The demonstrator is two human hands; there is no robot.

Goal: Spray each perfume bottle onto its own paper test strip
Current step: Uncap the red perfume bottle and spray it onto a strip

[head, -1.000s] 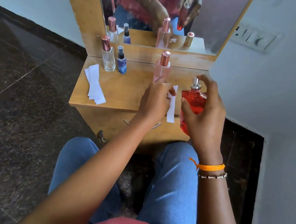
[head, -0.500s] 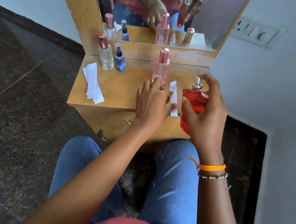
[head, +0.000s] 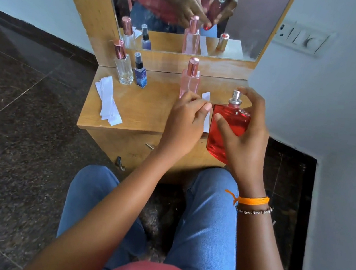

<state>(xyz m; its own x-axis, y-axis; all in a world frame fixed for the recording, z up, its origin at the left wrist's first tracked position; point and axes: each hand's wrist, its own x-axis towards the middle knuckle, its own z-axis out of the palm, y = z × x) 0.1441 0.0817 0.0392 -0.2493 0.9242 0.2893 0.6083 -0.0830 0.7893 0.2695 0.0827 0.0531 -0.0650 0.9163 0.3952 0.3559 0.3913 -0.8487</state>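
My right hand (head: pixel 248 146) grips an uncapped red perfume bottle (head: pixel 226 131) above the table's front right edge, with the index finger arched over the silver nozzle. My left hand (head: pixel 184 124) is just left of the bottle, its thumb and fingers pinching a white paper strip (head: pixel 206 96) that lies on the wooden table (head: pixel 145 111). A capped pink bottle (head: pixel 190 79) stands right behind the left hand.
A clear bottle (head: pixel 124 69) and a small blue spray bottle (head: pixel 140 74) stand at the back left. A stack of spare strips (head: pixel 108 100) lies at the left edge. A mirror (head: pixel 169 5) rises behind the table, with a wall and switch panel (head: pixel 301 39) to the right.
My left hand lowered the strip from the air onto the table, lay flat over it, and now curls its fingers on it. The red bottle has stayed in my right hand.
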